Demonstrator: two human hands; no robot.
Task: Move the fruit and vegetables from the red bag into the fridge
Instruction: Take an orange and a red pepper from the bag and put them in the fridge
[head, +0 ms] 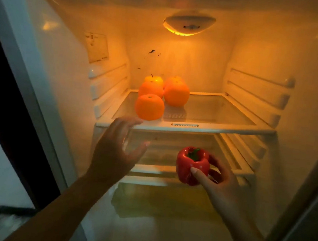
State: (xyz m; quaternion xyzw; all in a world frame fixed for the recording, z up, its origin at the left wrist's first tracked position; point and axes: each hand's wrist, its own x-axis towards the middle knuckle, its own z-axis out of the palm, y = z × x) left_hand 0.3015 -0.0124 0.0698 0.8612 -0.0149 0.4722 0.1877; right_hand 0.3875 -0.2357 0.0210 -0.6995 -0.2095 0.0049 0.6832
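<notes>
Right hand (219,177) grips red pepper (191,164) in front of fridge, below glass shelf (212,126). Left hand (117,147) spread, holding nothing. Advice: lift pepper over shelf lip, set upright right of oranges (162,97).

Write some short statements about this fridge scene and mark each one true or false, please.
1. The right hand holds a red bell pepper. True.
2. The orange fruits sit on the right part of the glass shelf. False: they are grouped on its left part.
3. The left hand is open and holds nothing. True.
4. The red bell pepper lies on the glass shelf. False: it is in the right hand, lower than that shelf.
5. The lamp at the top of the fridge is glowing. True.
</notes>
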